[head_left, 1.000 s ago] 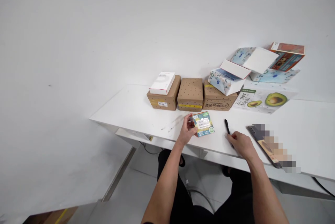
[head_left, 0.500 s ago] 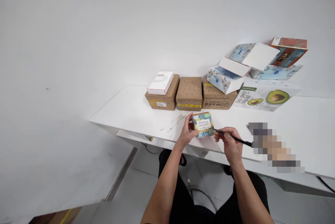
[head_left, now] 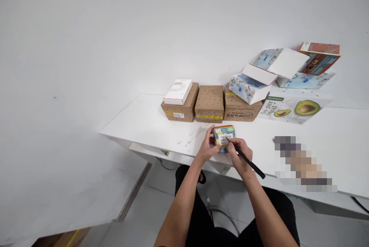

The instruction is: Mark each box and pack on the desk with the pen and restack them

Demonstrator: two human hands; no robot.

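My left hand (head_left: 208, 147) grips the left side of a small colourful box (head_left: 225, 131) printed "Binking", its front tilted up toward me near the table's front edge. Between the fingers of my right hand (head_left: 240, 156) is a black pen (head_left: 251, 164). The pen's tip is at the white label in the middle of the box's front. My right fingers hide the lower right corner of the box.
Brown cardboard boxes (head_left: 209, 100) stand along the wall on the white table (head_left: 138, 120). On the left one lies a white box (head_left: 178, 91). Tissue-style boxes (head_left: 249, 87) and an avocado-printed carton (head_left: 294, 109) are piled rightward. A pixelated patch (head_left: 304, 162) covers something at right.
My right hand has moved left with the pen, from the box's lower right corner onto its label. The pen now slants more steeply. My left hand still grips the box.
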